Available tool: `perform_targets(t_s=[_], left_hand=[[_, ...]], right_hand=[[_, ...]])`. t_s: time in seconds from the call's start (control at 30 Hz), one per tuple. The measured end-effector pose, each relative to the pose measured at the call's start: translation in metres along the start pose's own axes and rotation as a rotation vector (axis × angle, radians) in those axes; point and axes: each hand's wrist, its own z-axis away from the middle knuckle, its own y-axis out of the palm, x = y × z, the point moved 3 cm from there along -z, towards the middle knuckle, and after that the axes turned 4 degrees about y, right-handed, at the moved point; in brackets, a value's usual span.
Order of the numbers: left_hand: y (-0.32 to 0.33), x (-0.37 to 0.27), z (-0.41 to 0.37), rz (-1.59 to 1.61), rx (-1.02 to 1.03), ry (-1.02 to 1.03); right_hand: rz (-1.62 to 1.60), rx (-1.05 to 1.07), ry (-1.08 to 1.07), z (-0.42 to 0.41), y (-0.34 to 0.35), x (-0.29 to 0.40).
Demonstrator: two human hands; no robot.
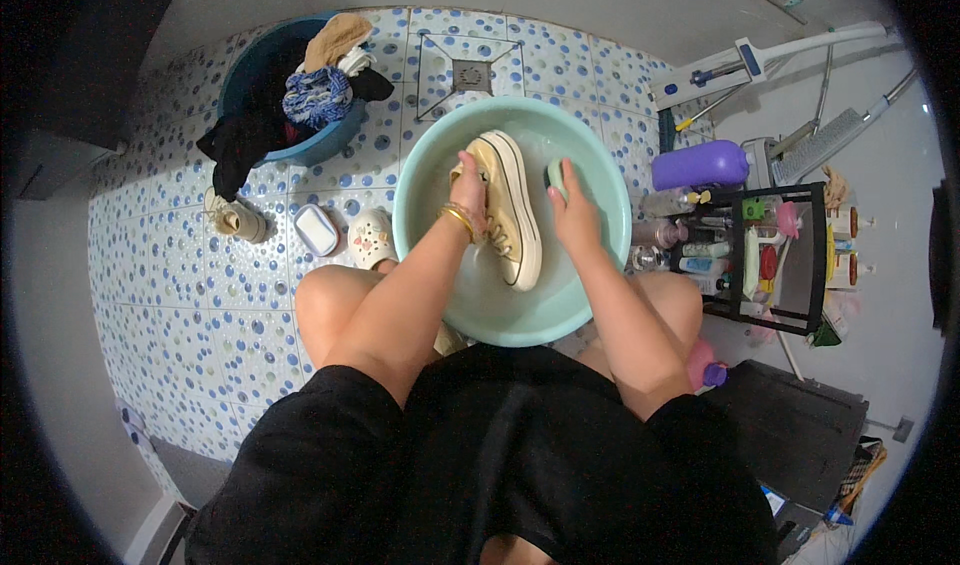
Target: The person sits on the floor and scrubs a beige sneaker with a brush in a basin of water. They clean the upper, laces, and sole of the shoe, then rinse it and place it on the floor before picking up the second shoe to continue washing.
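A pale green plastic basin [410, 190] with some water in it sits between my knees. Inside it, my left hand [469, 190] grips a yellow canvas sneaker [496, 182] near its ankle opening. The shoe is tipped on its side, its white rubber sole facing right and its toe pointing towards me. My right hand [576, 220] holds a small scrub brush [556, 176] with a light green back and dark bristles. The brush is apart from the shoe, near the basin's right side. My fingers partly cover the brush.
Left of the basin are a soap dish [316, 230], another sneaker [240, 222] and a blue tub [240, 77] heaped with clothes. A floor drain [472, 76] lies beyond. On the right stand a purple bottle [701, 164], a black rack [780, 323] of bottles and several mops [814, 145].
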Motion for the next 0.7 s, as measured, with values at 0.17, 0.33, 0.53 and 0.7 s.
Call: perform_targets(t_s=[0.17,0.33,0.53,0.7], left_hand=[[0.0,-0.008,0.01,0.041,-0.023,-0.059],[-0.026,-0.003,-0.005,0.12,-0.033,-0.021],[-0.026,-0.001,-0.003,-0.015,-0.198,-0.061],[-0.041,0.007,-0.022,-0.045,-0.194,-0.061]], right_hand=[[0.246,0.143,0.025,0.012,0.027,-0.032],[-0.22,0.117,-0.001,0.031,-0.018,0.026],[0.243,0.354,-0.142,0.06,-0.009,0.074],[0.234,0.212,-0.172,0.001,0.023,0.118]])
